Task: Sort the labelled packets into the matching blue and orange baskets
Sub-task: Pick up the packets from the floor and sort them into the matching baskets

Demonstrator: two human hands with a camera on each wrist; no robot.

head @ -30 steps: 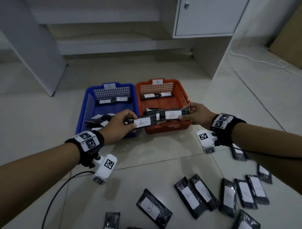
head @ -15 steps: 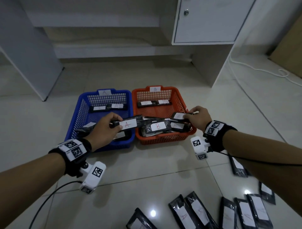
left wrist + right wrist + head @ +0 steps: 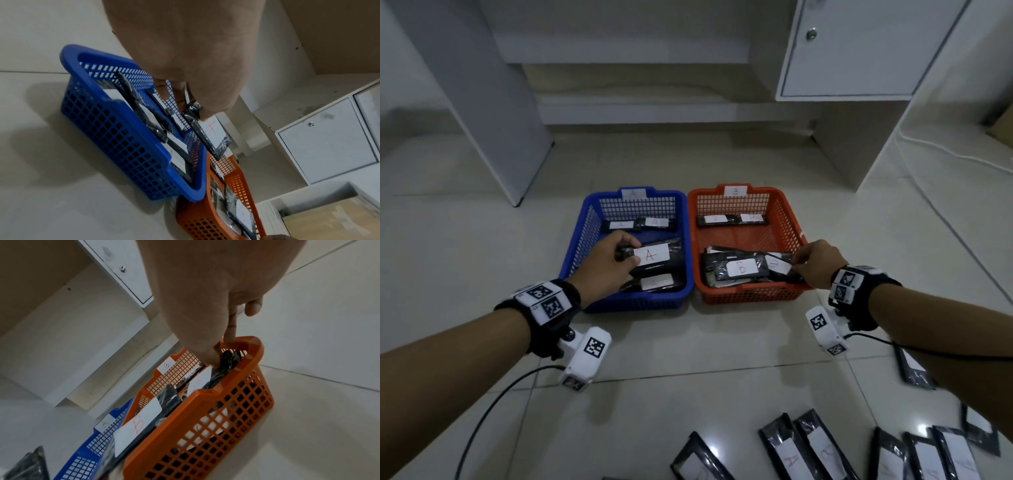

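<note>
Two baskets sit side by side on the tiled floor (image 3: pixel 722 164) in front of me, touching along their inner walls: the blue basket (image 3: pixel 582 240), tagged A on its far rim, on the left, and the orange basket (image 3: pixel 786 219), tagged B, on the right. Each already holds a row of packets at its far wall and a looser heap toward its near wall.

My left hand (image 3: pixel 604 265) is over the blue basket, thumb and fingers pinching the left end of a black packet labelled A (image 3: pixel 650 255), which hangs just above the heap inside. My right hand (image 3: pixel 816 262) is at the orange basket's near right corner, fingertips curled onto the end of a packet labelled B (image 3: pixel 777 265) that already lies among the others there; a second B packet (image 3: pixel 741 267) lies beside it, label up.

Both letters match their baskets, so I judge the job now is only a clean release. I should lower the A packet flat onto the heap with its label up before letting go, and keep its right end inside the wall shared with the orange basket. With the right hand, I'd tuck the B packet's end below the rim, then lift my fingers straight off.

More unsorted packets (image 3: pixel 808 448) wait along the floor's near edge.
</note>
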